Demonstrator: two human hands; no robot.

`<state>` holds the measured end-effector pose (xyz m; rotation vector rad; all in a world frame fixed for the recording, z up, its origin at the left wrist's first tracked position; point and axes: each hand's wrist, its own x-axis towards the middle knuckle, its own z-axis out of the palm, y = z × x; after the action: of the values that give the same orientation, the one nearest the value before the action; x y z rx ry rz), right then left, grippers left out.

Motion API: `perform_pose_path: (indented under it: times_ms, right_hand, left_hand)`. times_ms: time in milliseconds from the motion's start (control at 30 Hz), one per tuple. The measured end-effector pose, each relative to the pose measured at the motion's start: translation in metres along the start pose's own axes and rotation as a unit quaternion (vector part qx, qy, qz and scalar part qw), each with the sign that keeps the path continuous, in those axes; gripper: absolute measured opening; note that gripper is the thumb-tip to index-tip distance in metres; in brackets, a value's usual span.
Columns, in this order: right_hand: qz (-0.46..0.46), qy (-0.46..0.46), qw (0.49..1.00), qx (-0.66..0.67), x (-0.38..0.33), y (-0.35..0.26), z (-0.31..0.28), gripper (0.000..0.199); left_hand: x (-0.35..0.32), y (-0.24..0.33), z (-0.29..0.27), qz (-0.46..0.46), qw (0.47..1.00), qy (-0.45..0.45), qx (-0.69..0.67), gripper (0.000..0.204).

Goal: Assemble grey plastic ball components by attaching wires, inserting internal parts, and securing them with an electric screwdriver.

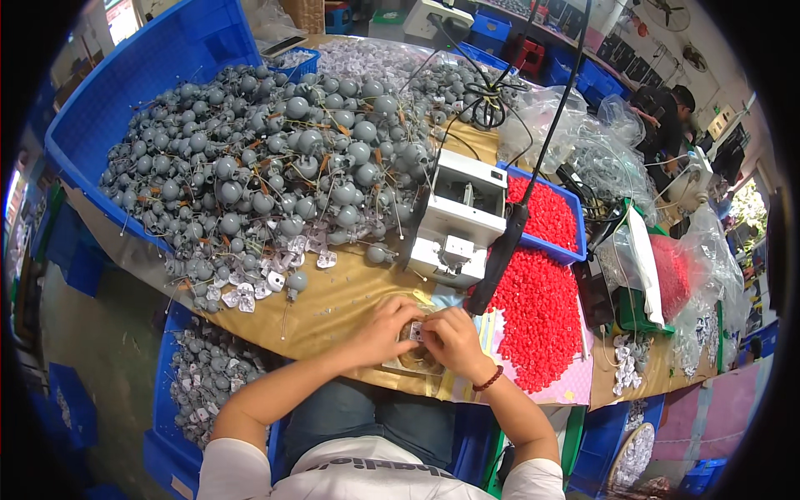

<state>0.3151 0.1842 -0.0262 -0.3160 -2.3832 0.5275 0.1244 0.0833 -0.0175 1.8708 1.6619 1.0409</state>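
At the near edge of the table (337,292), the left hand (383,331) and right hand (457,340) appear to pinch a small white part (416,332) between their fingers over a round brownish piece (419,361), seemingly adjusting it, so the next move calls for steady alignment.

Co-worker (664,122), dk top, bkgd R; clr plastic bags (615,162) nr; fan (693,57) above.

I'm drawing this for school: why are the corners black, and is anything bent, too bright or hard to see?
Head view: the round fisheye picture leaves the corners black; the big blue bin looks bowed; a bright opening glares at far right; the white piece by the right hand is too small for detail.
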Motion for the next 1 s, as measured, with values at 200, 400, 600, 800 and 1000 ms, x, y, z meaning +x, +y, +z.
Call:
perform_pose_path:
  times_ms: [200, 400, 600, 800, 1000]
  right_hand:
    - [-0.027, -0.032, 0.999, -0.022, -0.007, -0.001, -0.001, 0.027]
    - [-0.039, -0.039, 0.997, -0.048, -0.015, -0.003, -0.003, 0.027]
    - [-0.028, -0.041, 0.995, -0.087, -0.013, -0.017, -0.002, 0.028]
    - [-0.032, -0.040, 0.993, -0.108, -0.013, -0.016, -0.002, 0.025]
    - [0.010, -0.023, 0.997, -0.067, -0.016, -0.017, -0.001, 0.032]
  left_hand:
    - [0.052, -0.020, -0.113, 0.044, 0.986, 0.146, 0.069, 0.017]
    - [0.121, -0.054, -0.224, 0.116, 0.885, 0.315, 0.321, 0.013]
    - [0.160, -0.086, -0.266, 0.009, 0.861, 0.189, 0.473, 0.015]
    - [0.158, -0.064, -0.275, -0.010, 0.902, 0.150, 0.404, 0.013]
    - [0.166, -0.014, -0.272, 0.000, 0.947, 0.274, 0.165, 0.020]
